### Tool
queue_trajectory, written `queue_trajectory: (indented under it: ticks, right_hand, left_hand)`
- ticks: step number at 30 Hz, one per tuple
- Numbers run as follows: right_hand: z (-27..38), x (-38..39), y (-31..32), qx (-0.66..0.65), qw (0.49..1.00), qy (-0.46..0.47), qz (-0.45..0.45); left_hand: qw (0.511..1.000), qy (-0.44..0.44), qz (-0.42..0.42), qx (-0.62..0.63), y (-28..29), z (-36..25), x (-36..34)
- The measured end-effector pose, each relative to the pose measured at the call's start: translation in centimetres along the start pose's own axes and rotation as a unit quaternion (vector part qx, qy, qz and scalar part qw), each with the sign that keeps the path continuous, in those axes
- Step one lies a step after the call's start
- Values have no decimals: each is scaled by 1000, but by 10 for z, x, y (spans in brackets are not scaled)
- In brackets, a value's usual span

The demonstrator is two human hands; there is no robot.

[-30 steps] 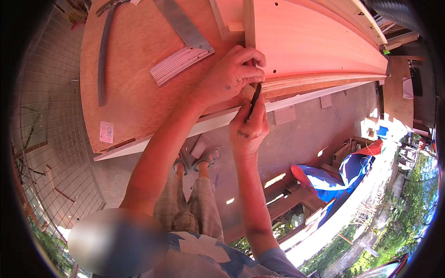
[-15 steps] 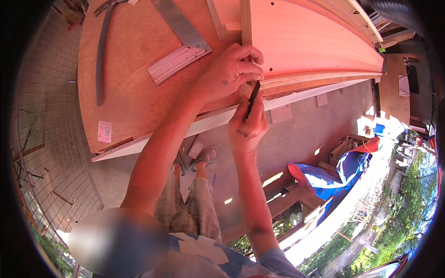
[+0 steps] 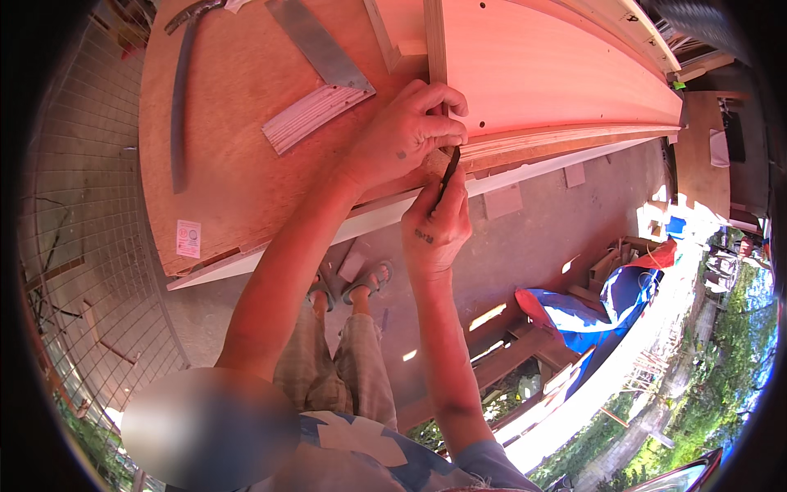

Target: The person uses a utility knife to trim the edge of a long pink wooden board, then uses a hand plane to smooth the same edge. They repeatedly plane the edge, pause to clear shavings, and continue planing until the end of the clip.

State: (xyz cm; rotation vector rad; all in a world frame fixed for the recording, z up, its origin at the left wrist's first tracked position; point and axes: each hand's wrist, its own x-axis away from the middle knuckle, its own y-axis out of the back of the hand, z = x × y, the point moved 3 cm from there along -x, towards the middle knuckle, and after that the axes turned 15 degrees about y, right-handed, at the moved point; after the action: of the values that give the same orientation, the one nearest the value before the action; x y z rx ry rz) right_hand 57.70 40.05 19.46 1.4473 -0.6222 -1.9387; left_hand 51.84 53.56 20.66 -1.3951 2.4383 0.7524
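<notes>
Wooden worktop (image 3: pixel 234 90), slim black tool (image 3: pixel 450 166), tilted, in right fingers (image 3: pixel 458 199)

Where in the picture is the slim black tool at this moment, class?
In the head view, the slim black tool is above and right of centre, held in the right hand, its upper end close below the left hand.
</notes>
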Motion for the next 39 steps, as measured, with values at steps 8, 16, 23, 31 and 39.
queue_trajectory:
  ticks: [8,16,23,31,39]
  right_hand:
    - [-2,-3,3,-23,999,-11,21]
    - [-4,-5,4,-38,997,-37,47]
    - [-3,-7,5,-13,998,-21,56]
    - [-6,11,25,-75,996,-29,43]
    - [-7,39,44,-89,993,-70,31]
  left_hand:
    - [1000,-11,-6,-10,1,-1,0]
    - [1000,-17,-9,-14,1,1,1]
    - [1000,-2,7,21,5,1,0]
    - [989,109,-104,6,9,-4,7]
    - [988,107,-77,-77,1,-18,32]
